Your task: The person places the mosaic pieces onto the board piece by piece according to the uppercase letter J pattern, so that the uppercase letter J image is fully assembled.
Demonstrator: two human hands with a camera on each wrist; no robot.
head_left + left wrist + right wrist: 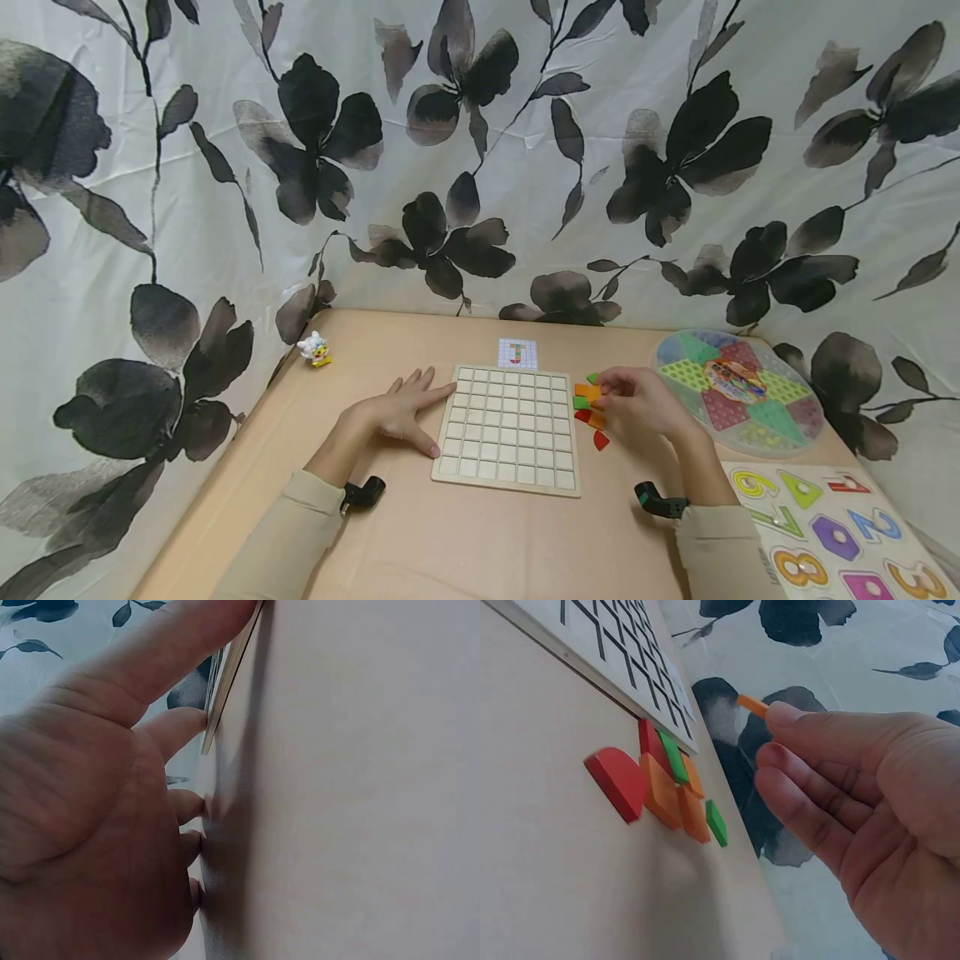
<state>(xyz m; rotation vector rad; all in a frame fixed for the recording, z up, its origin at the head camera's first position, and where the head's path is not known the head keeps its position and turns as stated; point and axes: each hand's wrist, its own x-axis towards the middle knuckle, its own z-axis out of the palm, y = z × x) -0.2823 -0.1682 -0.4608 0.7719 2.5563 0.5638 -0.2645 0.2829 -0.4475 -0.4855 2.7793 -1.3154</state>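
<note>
A pale board point(506, 429) with a grid of raised squares lies flat on the table. My left hand point(397, 412) rests at its left side with fingers spread; the thumb and index finger touch the board's edge point(231, 679). Just past the right edge, my right hand point(641, 404) pinches a small orange tile point(751, 705) between thumb and fingertip, raised off the table. Below that hand lies a loose cluster of pieces: a red rounded piece point(619, 782), another red piece point(649, 740), green tiles point(716, 823) and orange tiles point(658, 793).
A small card point(517, 353) with a coloured J-like figure on a grid lies behind the board. A white toy figure point(315, 349) stands at the back left. To the right are a round patterned lidded box point(738, 392) and a number sheet point(832, 533).
</note>
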